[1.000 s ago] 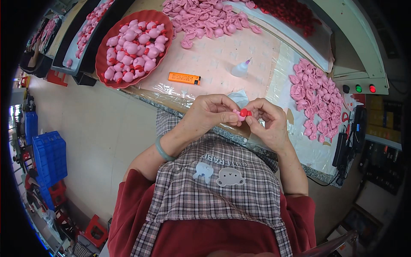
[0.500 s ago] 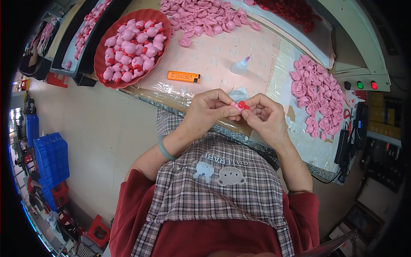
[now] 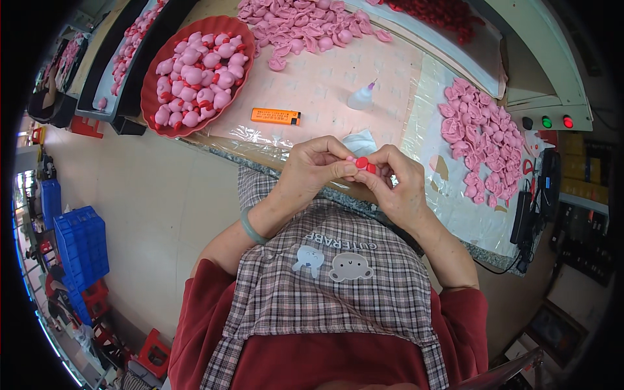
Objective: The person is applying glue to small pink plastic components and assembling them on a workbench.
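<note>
Pinching pink-and-red piece (image 3: 362, 162) between left hand (image 3: 317, 167) and right hand (image 3: 404, 187), at near edge of counter (image 3: 224, 156). Same two-handed grip as a second ago; piece only slightly shifted. Neither hand released; handling continues.

Pale, smooth floor (image 3: 175, 201) stretches left of the speckled grey edge of a table (image 3: 231, 158). Toward the left rim is a blue crate (image 3: 81, 244), with a red stool (image 3: 154, 353) below it. At right, a pale housing (image 3: 546, 84) carries a green light (image 3: 546, 121) and a red light (image 3: 568, 121).
</note>
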`<action>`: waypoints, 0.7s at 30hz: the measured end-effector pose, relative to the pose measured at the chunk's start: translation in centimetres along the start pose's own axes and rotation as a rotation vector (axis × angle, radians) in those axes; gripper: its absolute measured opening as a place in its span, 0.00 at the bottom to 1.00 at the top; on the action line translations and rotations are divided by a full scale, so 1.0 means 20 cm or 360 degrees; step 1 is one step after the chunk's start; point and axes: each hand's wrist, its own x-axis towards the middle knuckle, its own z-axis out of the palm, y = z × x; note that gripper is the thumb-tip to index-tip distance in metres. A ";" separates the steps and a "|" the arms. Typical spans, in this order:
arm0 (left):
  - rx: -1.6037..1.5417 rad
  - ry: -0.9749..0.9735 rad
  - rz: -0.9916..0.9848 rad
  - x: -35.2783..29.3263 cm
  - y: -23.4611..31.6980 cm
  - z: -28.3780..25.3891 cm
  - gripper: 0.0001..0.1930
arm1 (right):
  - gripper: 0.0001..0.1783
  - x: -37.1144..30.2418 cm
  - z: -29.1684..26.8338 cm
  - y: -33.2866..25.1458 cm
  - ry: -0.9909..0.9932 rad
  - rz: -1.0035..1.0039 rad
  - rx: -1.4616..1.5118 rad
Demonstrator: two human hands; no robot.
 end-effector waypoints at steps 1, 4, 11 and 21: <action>-0.0020 0.0014 -0.0005 0.00 0.00 0.00 0.06 | 0.10 0.00 0.01 0.00 0.0004 0.0001 0.0004; -0.0028 0.0025 0.0012 -0.02 0.00 -0.01 0.06 | 0.09 0.00 0.03 0.00 0.0052 -0.0026 -0.0098; 0.0063 0.0011 0.0059 -0.01 0.10 0.03 0.10 | 0.12 0.04 -0.01 -0.01 0.0097 -0.0267 -0.0198; 0.0139 -0.0108 0.0232 -0.03 0.11 0.04 0.12 | 0.17 0.04 -0.03 -0.01 0.0131 -0.0712 -0.0466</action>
